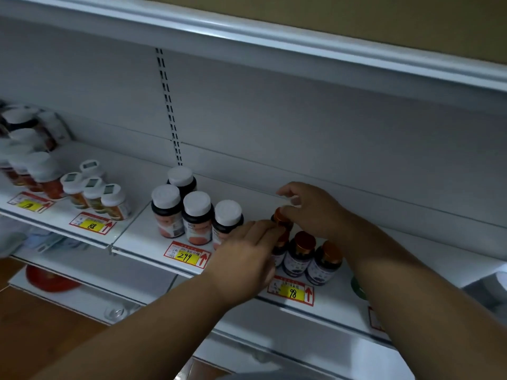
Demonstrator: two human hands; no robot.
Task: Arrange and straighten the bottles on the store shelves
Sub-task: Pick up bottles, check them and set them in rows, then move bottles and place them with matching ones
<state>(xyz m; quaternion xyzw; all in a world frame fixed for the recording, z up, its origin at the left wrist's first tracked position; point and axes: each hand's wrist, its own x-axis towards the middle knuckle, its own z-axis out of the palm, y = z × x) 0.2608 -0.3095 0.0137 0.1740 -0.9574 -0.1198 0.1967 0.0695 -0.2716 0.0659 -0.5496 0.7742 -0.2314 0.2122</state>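
Yellow price tags [184, 256] read 88, 299, 98; bottle labels [295, 263] illegible.

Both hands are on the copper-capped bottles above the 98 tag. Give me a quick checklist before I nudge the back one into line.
1. Right hand grips the back copper-capped bottle: ok.
2. Left hand steadies the front-left bottle: ok.
3. Other two front bottles upright: ok.
4. Room behind on the shelf: ok.
5. Labels facing front: cannot tell.
6. White-capped bottles apart from the left hand: cannot tell.
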